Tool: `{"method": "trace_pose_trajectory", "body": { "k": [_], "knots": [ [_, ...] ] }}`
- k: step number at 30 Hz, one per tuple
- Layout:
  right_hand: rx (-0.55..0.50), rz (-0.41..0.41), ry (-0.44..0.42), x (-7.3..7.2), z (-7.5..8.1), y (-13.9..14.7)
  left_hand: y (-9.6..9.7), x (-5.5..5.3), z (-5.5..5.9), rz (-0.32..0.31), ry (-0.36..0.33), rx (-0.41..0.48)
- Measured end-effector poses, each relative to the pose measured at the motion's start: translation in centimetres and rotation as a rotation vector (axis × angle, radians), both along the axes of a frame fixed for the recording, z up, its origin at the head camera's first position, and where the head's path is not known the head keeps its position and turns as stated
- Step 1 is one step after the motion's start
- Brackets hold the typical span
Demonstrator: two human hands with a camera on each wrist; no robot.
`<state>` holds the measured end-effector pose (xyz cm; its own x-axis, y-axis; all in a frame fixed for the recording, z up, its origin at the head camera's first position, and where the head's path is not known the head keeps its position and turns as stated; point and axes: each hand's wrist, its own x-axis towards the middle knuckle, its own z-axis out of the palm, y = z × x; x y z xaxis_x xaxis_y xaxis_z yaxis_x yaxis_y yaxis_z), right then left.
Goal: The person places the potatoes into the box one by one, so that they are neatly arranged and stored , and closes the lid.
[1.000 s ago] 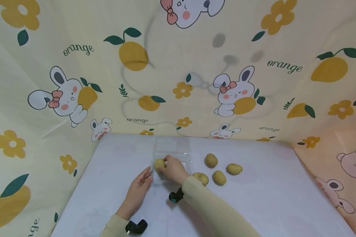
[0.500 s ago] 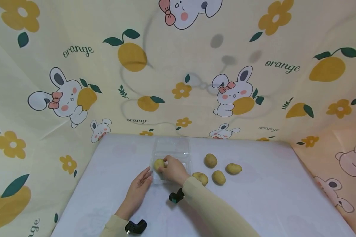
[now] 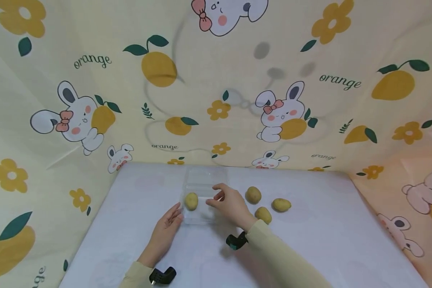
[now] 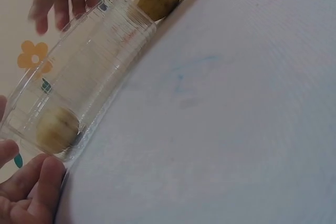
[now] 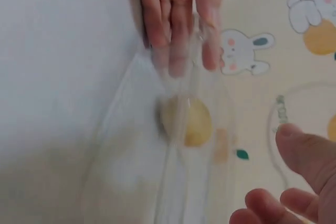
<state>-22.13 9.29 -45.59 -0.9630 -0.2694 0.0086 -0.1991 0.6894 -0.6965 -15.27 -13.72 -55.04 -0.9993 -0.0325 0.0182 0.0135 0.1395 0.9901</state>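
Inside the clear box (image 3: pixel 198 220), one potato (image 3: pixel 191 201) looks placed. Left hand (image 3: pixel 165 227), fingers relaxed, perhaps touches the box; empty right hand (image 3: pixel 231 203), fingers parted, needs another potato (image 3: pixel 253 195).

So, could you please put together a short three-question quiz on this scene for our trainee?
1. How many potatoes lie in the clear container?
2. True or false: the right hand is holding nothing.
3. In the head view, where do the loose potatoes lie relative to the clear container? A) to its left; B) to its right; C) underneath it.

Key: 1. One. 2. True. 3. B.
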Motion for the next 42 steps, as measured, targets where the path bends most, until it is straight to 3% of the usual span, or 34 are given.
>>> {"method": "trace_pose_trajectory", "body": {
  "k": [11,20,30,33,38,42],
  "knots": [
    [-0.081,-0.028,0.035,1.2,0.2,5.4,0.1,-0.1,0.1,0.004,-0.037,-0.012],
    [-0.081,0.026,0.068,1.5,-1.5,9.1,-0.2,-0.1,-0.1,0.002,-0.056,-0.023],
    [-0.025,0.092,0.081,1.7,-3.0,10.7,0.1,0.0,0.0,0.0,-0.073,-0.015],
    [-0.033,0.104,0.095,1.7,-3.4,10.8,0.3,0.2,0.8,0.011,-0.085,-0.021],
    [-0.017,0.124,0.1,1.5,-4.0,10.9,0.8,1.2,3.3,0.017,-0.074,-0.029],
    [0.013,0.132,0.083,1.5,-4.4,10.8,0.9,1.6,3.9,0.013,-0.061,-0.046]
  ]
}}
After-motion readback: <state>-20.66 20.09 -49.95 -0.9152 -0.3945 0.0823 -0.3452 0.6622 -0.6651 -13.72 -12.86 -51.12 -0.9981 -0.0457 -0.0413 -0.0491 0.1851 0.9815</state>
